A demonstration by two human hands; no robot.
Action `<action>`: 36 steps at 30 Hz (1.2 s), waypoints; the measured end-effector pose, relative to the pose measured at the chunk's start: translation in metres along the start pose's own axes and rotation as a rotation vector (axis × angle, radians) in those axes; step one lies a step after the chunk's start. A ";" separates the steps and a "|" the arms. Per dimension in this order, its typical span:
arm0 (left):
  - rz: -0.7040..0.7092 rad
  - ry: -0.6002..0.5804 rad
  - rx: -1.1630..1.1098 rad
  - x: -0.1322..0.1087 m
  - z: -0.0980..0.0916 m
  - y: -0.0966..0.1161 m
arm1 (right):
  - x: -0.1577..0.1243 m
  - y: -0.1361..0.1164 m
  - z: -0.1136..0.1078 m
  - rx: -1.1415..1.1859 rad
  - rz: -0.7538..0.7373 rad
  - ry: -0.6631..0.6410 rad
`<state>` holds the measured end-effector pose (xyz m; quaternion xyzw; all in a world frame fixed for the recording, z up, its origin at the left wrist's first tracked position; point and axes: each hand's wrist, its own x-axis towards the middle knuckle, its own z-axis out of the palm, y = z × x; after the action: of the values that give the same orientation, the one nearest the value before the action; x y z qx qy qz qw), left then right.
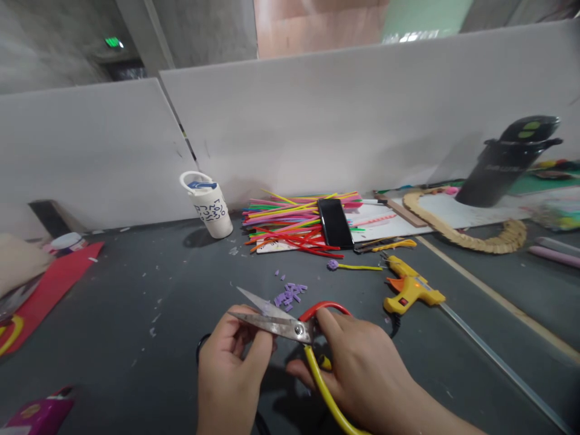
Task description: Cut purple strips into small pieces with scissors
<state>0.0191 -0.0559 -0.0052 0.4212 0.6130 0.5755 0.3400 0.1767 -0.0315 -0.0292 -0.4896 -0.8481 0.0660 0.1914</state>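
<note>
My right hand (357,356) grips the scissors (296,330), which have one red and one yellow handle. Their blades are spread apart and point left. My left hand (238,356) is closed with thumb and fingers pinched together just under the lower blade; what it pinches is hidden. Small purple pieces (290,295) lie in a loose pile on the dark table just beyond the blades. Behind them and to the right is a yellow stem with a purple ball tip (333,264).
Colourful pipe cleaners (285,217) and a black phone (336,223) lie at the back. A white cup (212,208) stands left of them. At the right are a yellow glue gun (410,287) with a clear stick and a black tumbler (496,169). Red paper (54,287) is at the left.
</note>
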 end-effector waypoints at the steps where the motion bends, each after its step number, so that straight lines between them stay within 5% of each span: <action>1: 0.002 -0.003 0.001 0.000 0.000 0.001 | 0.000 0.000 0.000 -0.003 -0.007 0.008; 36: -0.133 -0.028 -0.015 0.000 0.003 0.006 | 0.001 0.001 -0.001 -0.071 -0.057 0.069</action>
<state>0.0230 -0.0550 0.0005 0.3853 0.6305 0.5502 0.3891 0.1770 -0.0302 -0.0284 -0.4737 -0.8565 0.0137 0.2047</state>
